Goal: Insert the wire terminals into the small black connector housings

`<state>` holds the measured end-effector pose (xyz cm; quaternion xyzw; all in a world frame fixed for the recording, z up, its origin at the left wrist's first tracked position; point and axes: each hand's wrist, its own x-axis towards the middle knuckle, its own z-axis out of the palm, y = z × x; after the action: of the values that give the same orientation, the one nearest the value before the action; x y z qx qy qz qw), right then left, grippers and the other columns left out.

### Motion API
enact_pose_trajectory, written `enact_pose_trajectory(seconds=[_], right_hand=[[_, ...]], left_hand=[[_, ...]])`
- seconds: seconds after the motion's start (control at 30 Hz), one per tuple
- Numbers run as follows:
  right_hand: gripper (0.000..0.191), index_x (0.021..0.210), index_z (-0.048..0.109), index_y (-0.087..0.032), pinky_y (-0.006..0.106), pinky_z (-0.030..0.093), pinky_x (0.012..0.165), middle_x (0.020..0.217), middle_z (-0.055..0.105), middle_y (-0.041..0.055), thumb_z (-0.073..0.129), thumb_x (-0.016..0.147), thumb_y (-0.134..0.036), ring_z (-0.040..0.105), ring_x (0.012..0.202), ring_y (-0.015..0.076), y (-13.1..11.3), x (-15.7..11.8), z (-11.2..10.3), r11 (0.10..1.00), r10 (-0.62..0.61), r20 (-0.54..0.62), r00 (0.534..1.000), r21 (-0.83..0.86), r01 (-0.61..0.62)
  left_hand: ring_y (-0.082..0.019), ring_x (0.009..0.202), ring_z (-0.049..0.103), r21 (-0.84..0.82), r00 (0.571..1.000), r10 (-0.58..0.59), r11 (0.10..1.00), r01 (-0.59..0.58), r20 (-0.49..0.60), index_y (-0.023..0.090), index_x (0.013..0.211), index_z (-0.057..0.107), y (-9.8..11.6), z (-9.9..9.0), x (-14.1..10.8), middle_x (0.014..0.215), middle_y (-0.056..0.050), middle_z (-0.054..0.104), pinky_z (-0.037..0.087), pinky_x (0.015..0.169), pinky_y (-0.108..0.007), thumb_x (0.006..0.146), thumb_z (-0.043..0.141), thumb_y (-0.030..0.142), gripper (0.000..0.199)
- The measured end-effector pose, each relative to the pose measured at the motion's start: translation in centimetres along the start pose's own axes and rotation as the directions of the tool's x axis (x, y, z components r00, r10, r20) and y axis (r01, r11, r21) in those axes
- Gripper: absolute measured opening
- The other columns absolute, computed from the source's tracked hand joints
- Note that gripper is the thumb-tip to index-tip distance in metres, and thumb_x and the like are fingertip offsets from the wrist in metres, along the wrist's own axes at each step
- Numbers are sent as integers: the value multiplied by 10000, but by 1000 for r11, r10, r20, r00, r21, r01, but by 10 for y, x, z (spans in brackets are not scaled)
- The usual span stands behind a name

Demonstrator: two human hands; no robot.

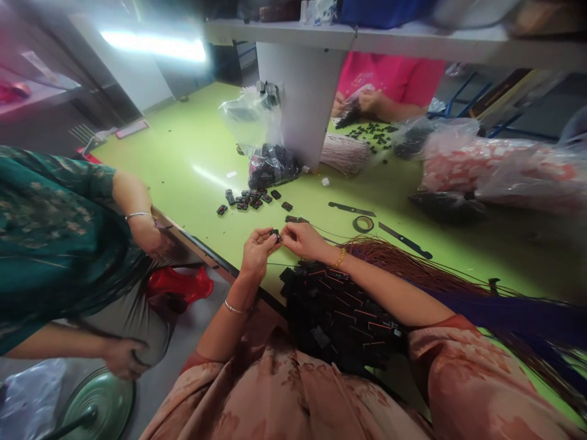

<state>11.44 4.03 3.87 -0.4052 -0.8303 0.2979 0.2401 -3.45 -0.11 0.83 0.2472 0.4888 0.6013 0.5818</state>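
Between finger and thumb, my left hand (257, 252) pinches a small black plastic connector (274, 234). My right hand (303, 242) is closed right beside it, fingertips at the connector's edge; what they pinch is too small to make out. Thin dark wires pass near the right hand. Just beyond the hands lie black connectors with red marks (297, 219) and a loose group of similar pieces (250, 198). Under my right forearm is a heap of black connector parts with orange-red strips (343, 311). A long bundle of brown wires (403, 263) stretches off to the right.
Two dark blade-like strips (404, 239) and a tape roll (363, 224) lie on the green table (192, 146). A plastic bag of black parts (275, 166) stands by the white post (300, 104). One person sits at left; another in pink (394, 79) works across.
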Motion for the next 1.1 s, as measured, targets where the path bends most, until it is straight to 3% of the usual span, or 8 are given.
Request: enact_pose_trajectory(seconds=[0.17,0.27,0.43,0.53,0.63,0.87,1.1], right_hand=[[114,682,576,-159,235,252,549,621,585,8,548,786,-194,431,556,105,-1,-2,5,996,-5,11,1000,-94,6],[127,748,598,-162,235,274,564,675,622,17,514,829,-210,468,580,113,2,-3,1,996,5,-2,1000,-89,-5],[194,917,616,-169,259,324,619,848,667,66,431,897,-225,550,715,162,23,-6,-11,935,194,-176,965,-266,-236],[168,927,626,-174,278,342,631,925,660,101,479,872,-233,574,787,197,34,-10,-11,853,273,-86,958,-439,-282],[195,961,625,-171,290,365,651,979,647,126,459,896,-248,588,829,214,36,-11,-7,806,328,-46,944,-507,-305],[210,1032,601,-175,306,402,699,1039,633,135,447,913,-254,594,905,236,34,-9,-7,795,346,-46,937,-516,-319],[227,1028,590,-112,321,377,689,1012,634,189,434,881,-190,594,845,254,32,-8,-7,798,291,-6,957,-551,-246]], left_hand=[[-104,692,629,36,1000,20,999,-20,-4,141,849,593,-2,4,-6,782,-16,660,526,706,-271,522,839,233,420],[-110,696,640,49,1000,-1,999,0,29,147,866,586,1,5,-9,796,-10,649,531,708,-279,550,818,228,401],[-113,704,652,87,994,-97,992,92,54,157,894,576,2,0,-9,794,9,609,536,764,-315,620,759,183,330],[-111,703,648,87,987,-141,987,134,74,158,893,574,1,-1,-7,804,2,611,536,772,-319,637,743,169,307],[-111,700,645,81,985,-155,986,148,82,156,881,579,-1,1,-5,799,-2,613,538,762,-309,644,735,156,284],[-111,695,642,58,985,-151,987,147,79,150,875,583,-2,8,-2,801,-5,612,541,774,-322,662,714,125,252],[-115,701,647,42,984,-162,986,159,70,148,897,592,-4,11,-2,797,-10,618,545,794,-329,694,690,113,229]])
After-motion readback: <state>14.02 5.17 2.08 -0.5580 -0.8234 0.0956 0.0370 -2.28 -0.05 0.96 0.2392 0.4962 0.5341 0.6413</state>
